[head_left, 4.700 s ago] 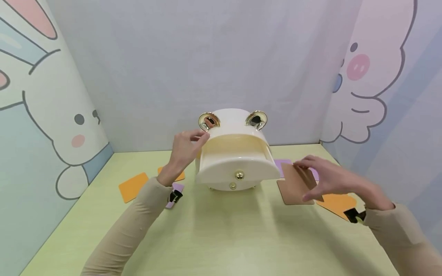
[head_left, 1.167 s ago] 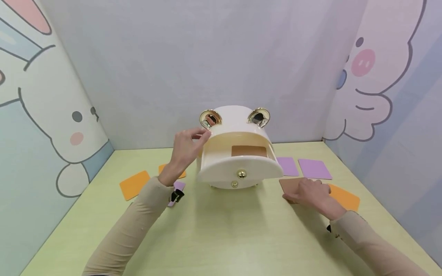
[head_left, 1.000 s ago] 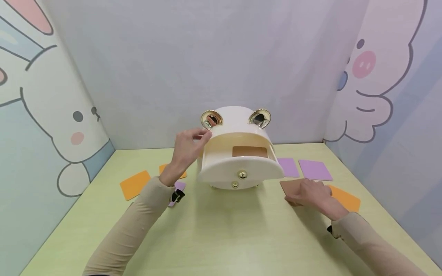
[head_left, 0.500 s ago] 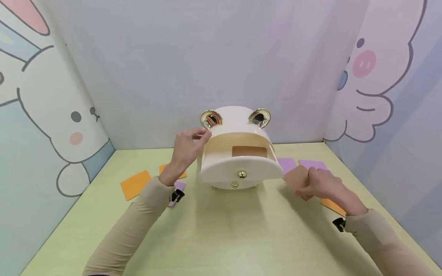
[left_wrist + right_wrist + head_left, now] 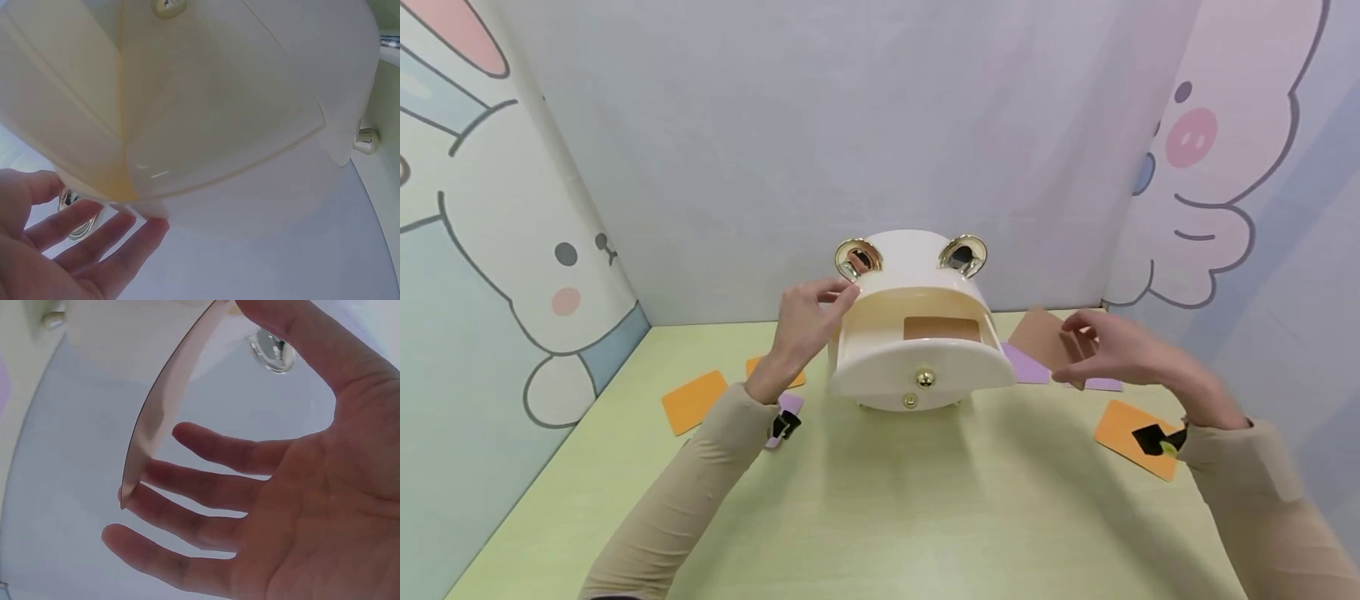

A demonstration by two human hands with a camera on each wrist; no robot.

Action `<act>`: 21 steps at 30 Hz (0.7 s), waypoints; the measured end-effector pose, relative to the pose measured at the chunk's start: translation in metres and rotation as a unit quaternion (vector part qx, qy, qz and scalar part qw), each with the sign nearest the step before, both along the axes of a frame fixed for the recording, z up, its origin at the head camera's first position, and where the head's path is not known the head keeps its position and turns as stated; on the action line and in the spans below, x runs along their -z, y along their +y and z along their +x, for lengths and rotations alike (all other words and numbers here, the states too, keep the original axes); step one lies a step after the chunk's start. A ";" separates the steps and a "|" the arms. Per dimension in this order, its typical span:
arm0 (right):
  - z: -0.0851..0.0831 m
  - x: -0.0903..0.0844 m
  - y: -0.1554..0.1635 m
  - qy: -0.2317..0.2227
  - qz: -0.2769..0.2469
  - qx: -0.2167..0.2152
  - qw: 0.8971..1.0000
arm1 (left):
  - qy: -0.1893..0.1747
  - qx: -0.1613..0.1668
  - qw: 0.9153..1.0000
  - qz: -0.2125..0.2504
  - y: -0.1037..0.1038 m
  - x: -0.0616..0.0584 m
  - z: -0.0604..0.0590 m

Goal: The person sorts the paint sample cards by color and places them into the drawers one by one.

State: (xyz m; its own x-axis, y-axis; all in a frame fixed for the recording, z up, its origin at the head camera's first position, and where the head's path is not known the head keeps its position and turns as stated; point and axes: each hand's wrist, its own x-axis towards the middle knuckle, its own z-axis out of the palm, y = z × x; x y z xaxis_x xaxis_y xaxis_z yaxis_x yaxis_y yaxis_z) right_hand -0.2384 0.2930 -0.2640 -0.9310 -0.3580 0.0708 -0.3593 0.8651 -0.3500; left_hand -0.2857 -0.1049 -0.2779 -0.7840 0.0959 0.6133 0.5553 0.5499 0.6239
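Brown card (image 5: 1043, 337) hangs in the air above the right part of the desk (image 5: 880, 517), just right of the cream drawer box (image 5: 917, 333), held up off the surface by the right hand (image 5: 1112, 354). In the right wrist view that card (image 5: 169, 406) shows edge-on, pinched between the thumb and the tip of a finger, while the other fingers (image 5: 206, 487) spread out nearly straight.

The box stands toward the far edge of the desk, with two gold ears on top and its upper drawer (image 5: 921, 358) pulled out toward the near edge. Another brown card (image 5: 942, 328) lies flat inside that drawer. The left hand (image 5: 805, 321) rests against the box's left side near the top, fingers nearly straight and gripping nothing; the left wrist view shows the fingertips (image 5: 140, 234) touching the box's shell (image 5: 250, 125).

Purple cards (image 5: 1026, 367) lie on the desk behind and below the lifted card. An orange card (image 5: 1131, 437) lies near the right edge, partly behind the right wrist. Two more orange cards (image 5: 694, 402) lie toward the left edge, one largely hidden by the left wrist.
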 end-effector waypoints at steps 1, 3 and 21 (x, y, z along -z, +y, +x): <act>0.001 -0.006 -0.001 0.001 0.000 -0.005 1.000 | -0.001 0.000 1.000 0.000 0.000 0.000 0.000; 0.003 -0.017 -0.004 0.002 0.002 -0.013 1.000 | -0.003 -0.001 1.000 0.000 0.000 -0.001 0.000; 0.009 -0.086 -0.065 0.029 -0.017 -0.134 0.990 | 0.002 -0.004 1.000 -0.002 -0.001 -0.002 0.000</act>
